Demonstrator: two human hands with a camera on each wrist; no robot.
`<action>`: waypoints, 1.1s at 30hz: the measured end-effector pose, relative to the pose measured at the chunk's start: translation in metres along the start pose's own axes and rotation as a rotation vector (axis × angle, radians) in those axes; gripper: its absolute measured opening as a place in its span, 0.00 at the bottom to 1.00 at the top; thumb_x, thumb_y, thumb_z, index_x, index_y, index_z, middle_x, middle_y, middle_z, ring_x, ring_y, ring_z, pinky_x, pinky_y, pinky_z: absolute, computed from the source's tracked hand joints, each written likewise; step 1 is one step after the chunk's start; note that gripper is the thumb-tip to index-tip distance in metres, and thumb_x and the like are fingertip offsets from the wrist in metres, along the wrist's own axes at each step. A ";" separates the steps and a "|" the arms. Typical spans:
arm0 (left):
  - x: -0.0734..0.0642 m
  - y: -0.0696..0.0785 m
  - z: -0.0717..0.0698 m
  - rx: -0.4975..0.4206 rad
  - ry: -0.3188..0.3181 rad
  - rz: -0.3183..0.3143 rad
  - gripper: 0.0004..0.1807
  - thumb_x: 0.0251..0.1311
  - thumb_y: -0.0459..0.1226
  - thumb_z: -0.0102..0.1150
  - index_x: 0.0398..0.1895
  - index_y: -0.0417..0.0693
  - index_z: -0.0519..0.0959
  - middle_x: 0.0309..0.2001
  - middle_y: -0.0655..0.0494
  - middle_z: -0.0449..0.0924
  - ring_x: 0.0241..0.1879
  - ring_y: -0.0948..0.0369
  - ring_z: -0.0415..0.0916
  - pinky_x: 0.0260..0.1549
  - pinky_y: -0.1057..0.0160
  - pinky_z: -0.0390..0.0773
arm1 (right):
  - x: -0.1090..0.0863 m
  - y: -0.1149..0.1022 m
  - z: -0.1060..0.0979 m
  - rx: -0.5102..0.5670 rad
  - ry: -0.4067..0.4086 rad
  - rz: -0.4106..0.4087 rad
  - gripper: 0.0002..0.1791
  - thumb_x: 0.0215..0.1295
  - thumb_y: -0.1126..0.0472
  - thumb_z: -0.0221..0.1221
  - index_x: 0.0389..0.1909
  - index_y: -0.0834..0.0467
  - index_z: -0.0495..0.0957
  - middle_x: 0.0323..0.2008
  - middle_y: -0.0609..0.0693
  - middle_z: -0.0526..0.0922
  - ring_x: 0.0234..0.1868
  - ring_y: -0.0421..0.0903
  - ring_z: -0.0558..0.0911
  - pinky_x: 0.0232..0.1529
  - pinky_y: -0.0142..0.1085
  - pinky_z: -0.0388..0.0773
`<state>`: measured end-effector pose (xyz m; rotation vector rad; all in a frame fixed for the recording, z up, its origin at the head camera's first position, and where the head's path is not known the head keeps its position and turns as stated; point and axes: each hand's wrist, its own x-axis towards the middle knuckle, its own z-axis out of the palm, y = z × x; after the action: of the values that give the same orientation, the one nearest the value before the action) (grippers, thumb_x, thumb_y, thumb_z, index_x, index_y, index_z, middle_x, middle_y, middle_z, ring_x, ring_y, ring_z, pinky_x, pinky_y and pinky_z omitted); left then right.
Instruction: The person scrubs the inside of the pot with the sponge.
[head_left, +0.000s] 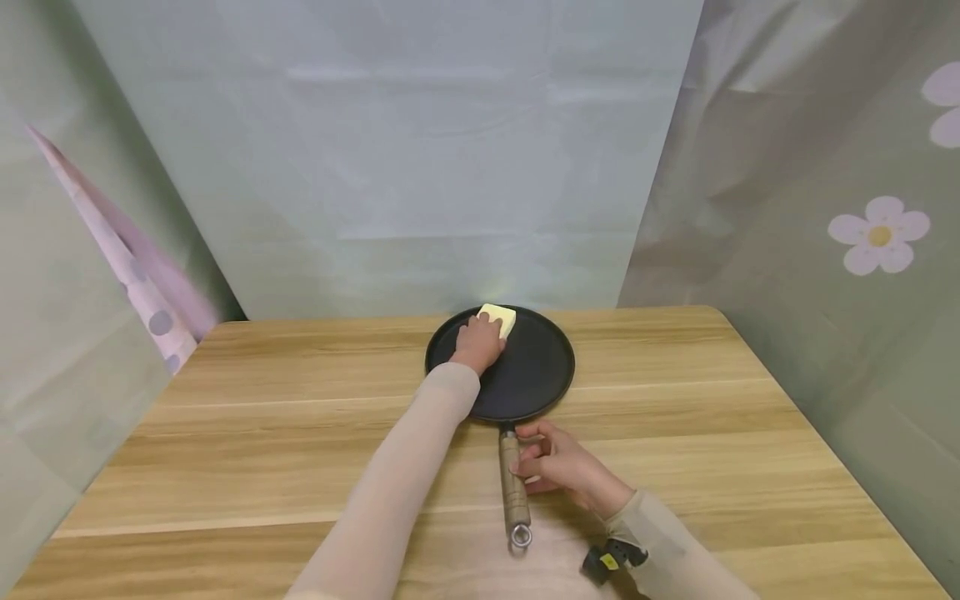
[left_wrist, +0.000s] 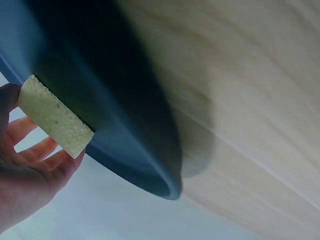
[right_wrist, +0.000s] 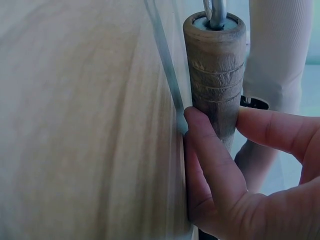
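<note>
A flat black frying pan (head_left: 536, 367) lies on the wooden table, its wooden handle (head_left: 514, 492) pointing toward me. My left hand (head_left: 477, 342) reaches over the pan's left part and grips a pale yellow sponge (head_left: 498, 317) against its black surface near the far rim. In the left wrist view, thumb and fingertips hold the sponge (left_wrist: 55, 116) at its two ends. From the right, my right hand (head_left: 558, 462) pinches the handle, with the thumb on one side and fingers on the other in the right wrist view. A metal hanging ring (head_left: 521, 536) ends the handle.
The wooden table (head_left: 285, 433) extends to both sides of the pan. Close behind its far edge hangs a pale grey-green sheet (head_left: 420, 167). A flowered curtain (head_left: 795, 250) stands along the right side. A black wrist device (head_left: 611, 560) sits at my right sleeve.
</note>
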<state>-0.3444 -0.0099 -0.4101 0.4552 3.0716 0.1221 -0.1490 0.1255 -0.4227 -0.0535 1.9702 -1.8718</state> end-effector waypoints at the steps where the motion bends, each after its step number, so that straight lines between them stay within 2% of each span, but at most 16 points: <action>1: 0.000 -0.001 0.000 -0.003 0.006 0.003 0.25 0.71 0.46 0.48 0.68 0.49 0.68 0.63 0.43 0.66 0.61 0.46 0.64 0.57 0.49 0.68 | 0.000 0.000 0.000 -0.002 0.001 0.000 0.28 0.57 0.72 0.60 0.58 0.70 0.62 0.34 0.54 0.71 0.32 0.45 0.79 0.37 0.44 0.82; 8: -0.001 -0.011 0.004 0.004 0.014 0.032 0.25 0.71 0.46 0.48 0.68 0.49 0.67 0.64 0.41 0.65 0.61 0.44 0.65 0.57 0.47 0.68 | -0.001 0.000 -0.001 0.002 -0.001 0.001 0.28 0.58 0.73 0.60 0.58 0.70 0.62 0.34 0.55 0.71 0.33 0.45 0.78 0.37 0.44 0.82; 16: -0.008 -0.024 0.001 -0.023 0.033 0.054 0.25 0.71 0.45 0.49 0.68 0.48 0.67 0.64 0.41 0.65 0.62 0.44 0.63 0.57 0.46 0.68 | -0.001 0.000 0.000 0.006 0.003 -0.003 0.28 0.57 0.73 0.60 0.58 0.70 0.62 0.34 0.55 0.71 0.33 0.45 0.78 0.37 0.44 0.82; 22: -0.013 -0.033 -0.002 -0.030 0.006 0.066 0.26 0.71 0.45 0.48 0.70 0.48 0.65 0.67 0.41 0.62 0.64 0.43 0.62 0.57 0.46 0.68 | -0.002 -0.001 0.000 0.001 0.000 -0.001 0.29 0.57 0.72 0.60 0.58 0.70 0.62 0.34 0.55 0.71 0.33 0.45 0.78 0.37 0.44 0.82; 28: -0.017 -0.043 -0.002 -0.034 0.036 0.106 0.26 0.70 0.44 0.50 0.69 0.46 0.67 0.67 0.40 0.63 0.64 0.42 0.62 0.58 0.45 0.67 | -0.001 -0.001 -0.001 0.000 0.006 0.001 0.29 0.57 0.72 0.60 0.58 0.70 0.62 0.34 0.55 0.71 0.32 0.46 0.78 0.37 0.44 0.82; 33: -0.019 -0.054 0.000 -0.071 0.071 0.171 0.26 0.68 0.42 0.52 0.67 0.41 0.68 0.65 0.36 0.64 0.64 0.40 0.62 0.61 0.46 0.64 | -0.001 -0.001 -0.001 0.005 0.010 0.005 0.28 0.56 0.73 0.60 0.58 0.70 0.62 0.34 0.55 0.71 0.32 0.46 0.78 0.37 0.44 0.82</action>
<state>-0.3422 -0.0671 -0.4138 0.7236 3.0794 0.2567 -0.1487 0.1263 -0.4211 -0.0385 1.9705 -1.8774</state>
